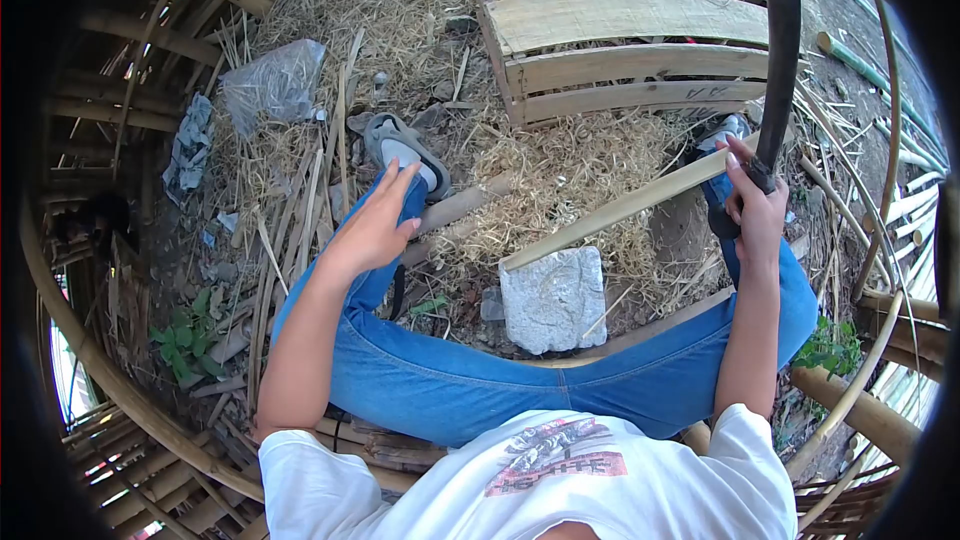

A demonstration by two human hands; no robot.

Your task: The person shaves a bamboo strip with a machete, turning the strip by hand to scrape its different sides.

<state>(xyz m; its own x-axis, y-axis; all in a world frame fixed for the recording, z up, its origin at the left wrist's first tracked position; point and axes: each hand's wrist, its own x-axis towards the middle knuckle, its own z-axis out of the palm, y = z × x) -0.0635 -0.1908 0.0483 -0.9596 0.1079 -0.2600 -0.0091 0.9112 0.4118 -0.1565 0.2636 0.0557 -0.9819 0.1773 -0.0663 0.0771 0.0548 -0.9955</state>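
My right hand (757, 202) is closed around the lower end of a long, dark, slightly curved tool (782, 50), which rises past the top of the view. Its exact kind I cannot tell. A flat bamboo strip (630, 208) slants from the fingers of that hand down to a pale stone block (555, 302), its lower end on the block's top edge. Whether the fingers also grip the strip is unclear. My left hand (378, 225) is empty, fingers stretched out above my left knee. The stone lies on the ground between my legs.
Pale shavings (560, 175) cover the ground around the stone. A slatted wooden crate (630, 20) stands ahead. To the left lie a clear plastic bag (275, 85) and a blue-grey cloth (188, 148). Bamboo poles (870, 70) and loose strips lie on the right.
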